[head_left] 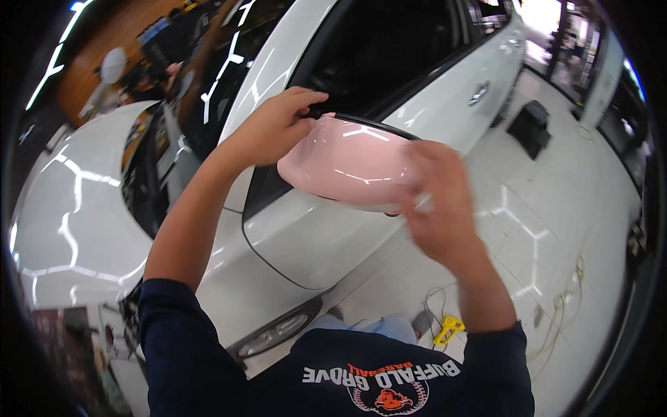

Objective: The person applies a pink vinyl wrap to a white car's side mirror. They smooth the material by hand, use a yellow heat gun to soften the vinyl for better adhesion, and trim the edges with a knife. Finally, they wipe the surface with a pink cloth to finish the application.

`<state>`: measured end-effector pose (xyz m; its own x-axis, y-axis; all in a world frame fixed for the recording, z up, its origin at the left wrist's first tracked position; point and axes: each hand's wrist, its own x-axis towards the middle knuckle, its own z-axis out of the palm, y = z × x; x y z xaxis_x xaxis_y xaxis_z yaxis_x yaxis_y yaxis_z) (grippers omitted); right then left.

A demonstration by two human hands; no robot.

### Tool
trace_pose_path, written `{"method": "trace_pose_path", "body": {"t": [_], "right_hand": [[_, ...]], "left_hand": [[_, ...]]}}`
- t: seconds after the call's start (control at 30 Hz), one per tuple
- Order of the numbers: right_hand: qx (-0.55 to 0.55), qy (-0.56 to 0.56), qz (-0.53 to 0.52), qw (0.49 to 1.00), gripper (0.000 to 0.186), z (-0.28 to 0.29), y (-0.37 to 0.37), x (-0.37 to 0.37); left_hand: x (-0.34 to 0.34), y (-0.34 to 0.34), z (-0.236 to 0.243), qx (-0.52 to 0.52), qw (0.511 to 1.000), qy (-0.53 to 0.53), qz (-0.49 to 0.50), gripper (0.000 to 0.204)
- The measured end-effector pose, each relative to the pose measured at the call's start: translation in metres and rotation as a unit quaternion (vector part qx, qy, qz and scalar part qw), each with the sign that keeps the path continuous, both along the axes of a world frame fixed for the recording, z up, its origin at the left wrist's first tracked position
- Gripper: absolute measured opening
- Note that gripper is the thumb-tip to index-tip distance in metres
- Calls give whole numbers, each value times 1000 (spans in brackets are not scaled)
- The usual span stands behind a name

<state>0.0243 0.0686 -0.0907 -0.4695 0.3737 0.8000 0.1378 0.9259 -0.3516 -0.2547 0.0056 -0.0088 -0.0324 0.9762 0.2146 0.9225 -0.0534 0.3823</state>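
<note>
A car's side mirror point(351, 160) stands out from the white door in front of me, its rounded housing glossy pink. A pale strip shows along its lower edge, and a small pink peak rises at its upper left. My left hand point(278, 127) is bent over the inner end, thumb against the pink surface and fingers curled at the dark upper rim. At the outer end is my right hand point(443, 201), smeared by motion, its fingers close against the pink edge. Whether they pinch anything there cannot be made out.
Beyond the mirror is the dark side window point(389, 52). The white hood point(76, 201) spreads to the left, and a headlight point(278, 333) sits below. On the tiled floor are a yellow tool point(449, 331), loose cords point(559, 306) and a black box point(530, 129). Another person point(146, 82) is at far left.
</note>
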Motion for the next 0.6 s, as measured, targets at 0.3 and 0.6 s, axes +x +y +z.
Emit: {"method": "trace_pose_path", "body": {"t": [0.3,0.6], "right_hand": [[125,-143,-218,957,44,-5,-52,-99],[118,-86,-255,956,41,9,-55,-122]], "left_hand": [[-19,38,-9,40,981,65,-178,22],[-24,-2,0,54,983,-13,-176,13]]}}
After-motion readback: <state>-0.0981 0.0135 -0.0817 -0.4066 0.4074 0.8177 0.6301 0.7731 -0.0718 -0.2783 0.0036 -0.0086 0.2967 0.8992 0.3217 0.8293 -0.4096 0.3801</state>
